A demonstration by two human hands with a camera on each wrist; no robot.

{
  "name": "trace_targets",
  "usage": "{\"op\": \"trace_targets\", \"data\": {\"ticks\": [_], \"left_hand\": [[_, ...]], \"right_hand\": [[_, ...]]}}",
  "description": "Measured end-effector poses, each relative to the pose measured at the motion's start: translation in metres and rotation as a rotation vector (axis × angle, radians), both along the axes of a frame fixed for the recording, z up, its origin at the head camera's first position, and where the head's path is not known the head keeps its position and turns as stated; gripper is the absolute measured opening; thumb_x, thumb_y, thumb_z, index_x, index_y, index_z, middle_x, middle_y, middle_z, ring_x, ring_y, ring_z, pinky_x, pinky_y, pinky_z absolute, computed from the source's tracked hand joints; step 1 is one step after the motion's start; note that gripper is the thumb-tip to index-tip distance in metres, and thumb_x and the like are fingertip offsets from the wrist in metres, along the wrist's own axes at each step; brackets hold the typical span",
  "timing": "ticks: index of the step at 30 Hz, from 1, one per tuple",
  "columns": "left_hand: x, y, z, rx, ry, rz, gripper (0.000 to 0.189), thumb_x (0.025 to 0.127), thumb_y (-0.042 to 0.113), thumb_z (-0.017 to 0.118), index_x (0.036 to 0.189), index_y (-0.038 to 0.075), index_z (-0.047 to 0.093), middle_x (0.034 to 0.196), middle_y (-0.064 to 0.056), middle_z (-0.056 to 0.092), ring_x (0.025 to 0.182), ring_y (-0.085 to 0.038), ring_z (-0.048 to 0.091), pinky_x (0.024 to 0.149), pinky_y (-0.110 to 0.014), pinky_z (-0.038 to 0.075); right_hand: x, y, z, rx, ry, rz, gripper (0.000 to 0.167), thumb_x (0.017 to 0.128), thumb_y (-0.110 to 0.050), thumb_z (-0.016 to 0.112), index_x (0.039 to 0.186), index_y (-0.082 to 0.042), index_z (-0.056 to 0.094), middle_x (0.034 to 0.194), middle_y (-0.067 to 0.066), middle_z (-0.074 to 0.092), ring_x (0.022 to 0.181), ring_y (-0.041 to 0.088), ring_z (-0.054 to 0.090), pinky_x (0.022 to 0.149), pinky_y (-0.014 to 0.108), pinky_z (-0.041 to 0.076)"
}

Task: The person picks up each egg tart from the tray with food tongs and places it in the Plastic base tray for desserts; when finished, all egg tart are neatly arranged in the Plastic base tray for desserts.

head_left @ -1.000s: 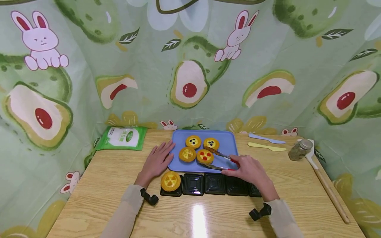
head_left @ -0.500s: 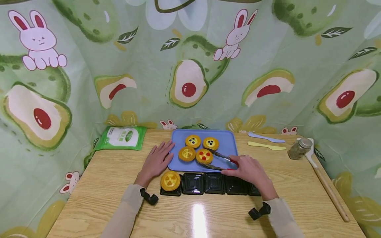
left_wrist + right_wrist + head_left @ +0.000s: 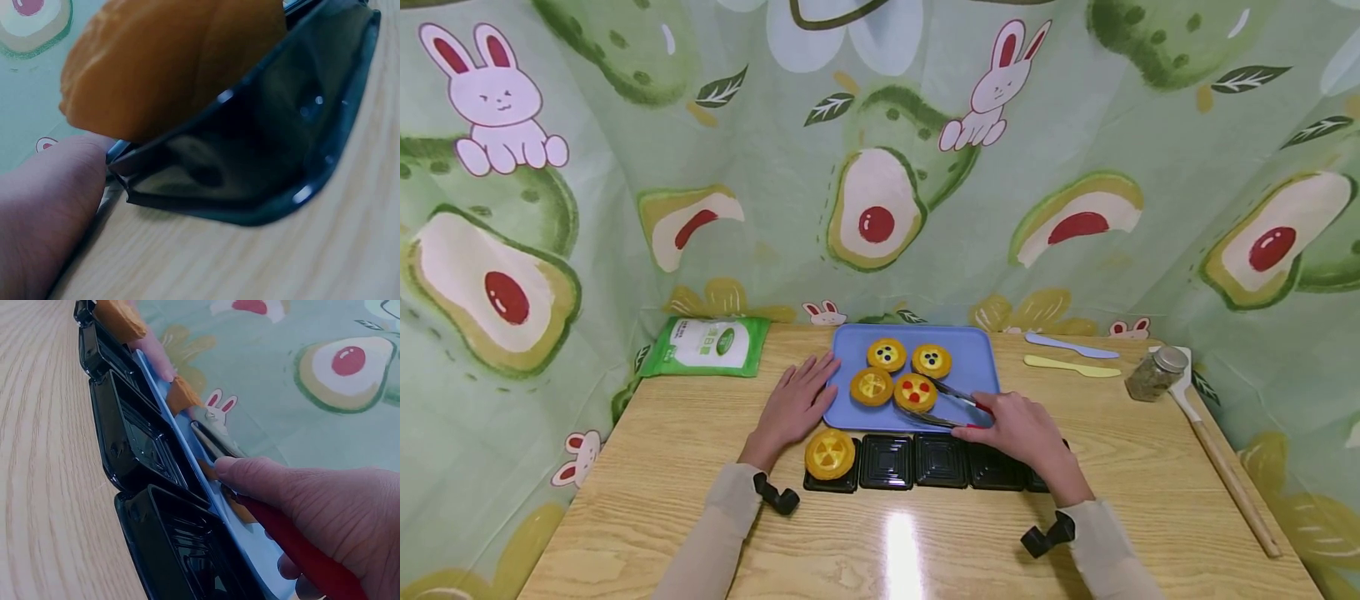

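My right hand (image 3: 1018, 427) grips red-handled metal tongs (image 3: 951, 422) over the right part of a blue tray (image 3: 966, 346). The tongs' arms lie on either side of an egg tart with red toppings (image 3: 915, 392); whether they press it I cannot tell. Beside it on the tray sit a tart with a crossed top (image 3: 871, 387) and two dark-dotted tarts, one at the back left (image 3: 887, 355) and one at the back right (image 3: 932, 361). My left hand (image 3: 792, 406) rests flat at the tray's left edge, fingers straight.
In front of the tray runs a row of black square plastic boxes (image 3: 887, 461); a tart (image 3: 830, 455) sits on the leftmost. A green-white packet (image 3: 711, 347) lies back left. At right are blue (image 3: 1071, 346) and yellow (image 3: 1071, 367) knives, a jar (image 3: 1157, 375) and a wooden-handled spatula (image 3: 1232, 483).
My right hand has shifted slightly to the left with the tongs over the last half second. The left hand and the tarts stay where they were.
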State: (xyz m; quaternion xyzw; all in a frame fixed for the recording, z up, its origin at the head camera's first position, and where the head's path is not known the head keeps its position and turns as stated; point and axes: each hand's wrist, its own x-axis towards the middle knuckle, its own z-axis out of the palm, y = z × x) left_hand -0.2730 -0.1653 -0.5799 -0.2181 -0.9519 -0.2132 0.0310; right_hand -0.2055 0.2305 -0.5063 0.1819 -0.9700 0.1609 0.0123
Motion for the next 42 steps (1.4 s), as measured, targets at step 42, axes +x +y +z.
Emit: {"op": "trace_targets", "data": {"ticks": [42], "left_hand": [[-0.0002,-0.0006,-0.001,0.002,0.005,0.004,0.058,0.112,0.05,0.036,0.166,0.031,0.03,0.172,0.011,0.021,0.161,-0.024,0.017,0.128,-0.055,0.011]], "right_hand": [[-0.0008,0.0001,-0.0016,0.028,0.039,0.003,0.058,0.082,-0.069,0.077,0.083,-0.016,0.055,0.061,-0.008,0.028,0.05,0.011,0.034,0.048,0.027,0.021]]}}
